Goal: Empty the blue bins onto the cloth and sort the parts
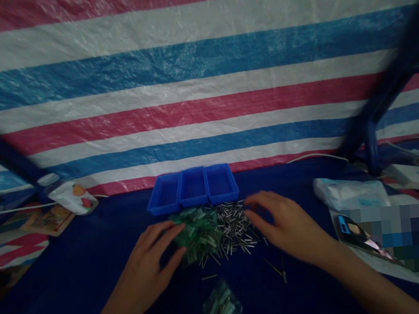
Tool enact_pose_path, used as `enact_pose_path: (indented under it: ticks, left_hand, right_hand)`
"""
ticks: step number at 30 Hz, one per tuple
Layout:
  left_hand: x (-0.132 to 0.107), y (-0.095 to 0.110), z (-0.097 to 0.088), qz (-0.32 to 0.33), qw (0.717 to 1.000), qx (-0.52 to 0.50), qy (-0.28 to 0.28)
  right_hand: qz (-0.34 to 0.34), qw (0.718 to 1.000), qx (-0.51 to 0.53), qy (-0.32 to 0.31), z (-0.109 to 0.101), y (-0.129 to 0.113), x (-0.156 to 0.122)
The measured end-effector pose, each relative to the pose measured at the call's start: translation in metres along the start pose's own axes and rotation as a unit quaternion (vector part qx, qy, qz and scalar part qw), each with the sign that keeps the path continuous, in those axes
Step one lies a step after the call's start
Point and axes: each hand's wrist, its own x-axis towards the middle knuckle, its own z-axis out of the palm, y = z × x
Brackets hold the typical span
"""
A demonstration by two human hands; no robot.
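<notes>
Two heaps lie side by side on a dark blue cloth (78,295). One is a heap of small green translucent pieces (197,234), and the other is a heap of thin metal pins (233,225). My left hand (155,252) rests against the green heap, its fingers apart and its fingertips on the pieces. My right hand (285,223) curves over the right edge of the metal pins, with nothing visible in its fingers. A few stray pins (274,267) lie below it, and a smaller clump of green pieces (222,305) sits nearer me.
Several blue plastic bins (192,188) stand in a row behind the heaps. A white cup (73,198) is at back left, with a plastic bag (350,193) and a white box (416,173) at right. A striped tarpaulin (190,109) and dark blue poles (390,82) rise behind.
</notes>
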Motion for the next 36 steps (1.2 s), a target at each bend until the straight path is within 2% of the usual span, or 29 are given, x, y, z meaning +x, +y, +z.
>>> enact_pose_path:
  ticks: [2, 5, 7, 9, 11, 14, 20, 23, 26, 28, 31, 32, 34, 36]
  left_hand:
    - [-0.034, 0.009, 0.006, 0.012, 0.999, 0.035, -0.024]
    - [-0.067, 0.029, 0.022, 0.070, 0.994, 0.073, -0.033]
    - [-0.073, 0.041, 0.034, 0.095, 0.990, 0.097, -0.026]
    - [-0.069, 0.047, 0.043, 0.076, 0.991, 0.103, -0.035]
    - [-0.058, 0.046, 0.046, 0.049, 0.993, 0.098, -0.047]
    - [-0.039, 0.037, 0.046, 0.016, 0.994, 0.095, -0.042]
    - [-0.019, 0.028, 0.044, 0.030, 0.996, 0.066, -0.050]
    - [-0.019, 0.027, 0.041, 0.054, 0.995, 0.050, -0.063]
    - [-0.011, 0.023, 0.033, 0.066, 0.996, 0.035, -0.046]
    - [0.005, 0.019, 0.025, 0.051, 0.998, 0.021, -0.023]
    - [0.043, 0.010, 0.015, 0.022, 0.999, -0.034, 0.030]
    - [0.056, 0.007, 0.014, 0.014, 0.996, -0.060, 0.057]
    - [0.077, 0.004, 0.014, -0.011, 0.983, -0.110, 0.145]
    - [0.089, 0.002, 0.019, -0.050, 0.967, -0.122, 0.218]
  right_hand:
    - [0.009, 0.997, -0.069, -0.029, 0.000, 0.001, -0.043]
    - [-0.013, 0.992, -0.129, 0.001, 0.018, 0.014, -0.099]
    - [-0.036, 0.987, -0.157, 0.013, 0.032, 0.024, -0.120]
    - [-0.065, 0.981, -0.180, 0.014, 0.043, 0.028, -0.126]
    - [-0.082, 0.978, -0.190, -0.009, 0.050, 0.024, -0.117]
    - [-0.082, 0.978, -0.179, -0.066, 0.057, 0.007, -0.090]
    - [-0.094, 0.965, -0.202, -0.139, 0.066, -0.021, -0.039]
    - [-0.102, 0.962, -0.189, -0.168, 0.057, -0.027, -0.025]
    - [-0.073, 0.975, -0.143, -0.155, 0.036, -0.028, -0.005]
    - [-0.030, 0.982, -0.126, -0.137, 0.021, -0.024, 0.014]
    - [0.020, 0.989, -0.120, -0.087, 0.009, -0.006, 0.042]
    - [0.032, 0.990, -0.112, -0.079, 0.009, 0.001, 0.049]
    - [0.033, 0.992, -0.083, -0.091, 0.015, 0.017, 0.057]
    - [0.017, 0.992, -0.068, -0.109, 0.024, 0.029, 0.057]
